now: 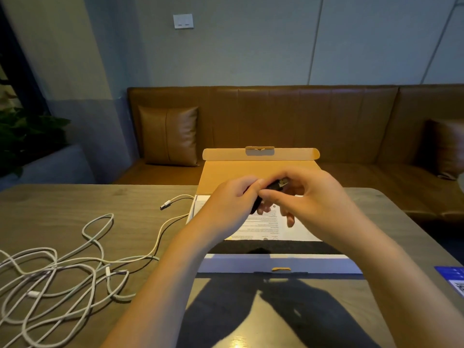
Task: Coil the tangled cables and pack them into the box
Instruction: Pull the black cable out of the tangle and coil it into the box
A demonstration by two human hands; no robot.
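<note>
Both hands hover over the open cardboard box [276,263] in the middle of the table. My left hand [226,204] and my right hand [311,197] together grip a coiled black cable [275,185]; its metal USB plug sticks out between my right thumb and fingers. Most of the black coil is hidden inside my fingers. White cables [62,267] lie tangled in loose loops on the table to the left, with one plug end [165,204] near the box's left wall. A printed white sheet [261,227] lies inside the box.
The box lid [258,162] stands open toward the far side. A wooden table [75,197] carries everything. A blue card [452,280] lies at the right edge. Behind the table stands a brown leather bench [301,116] with cushions.
</note>
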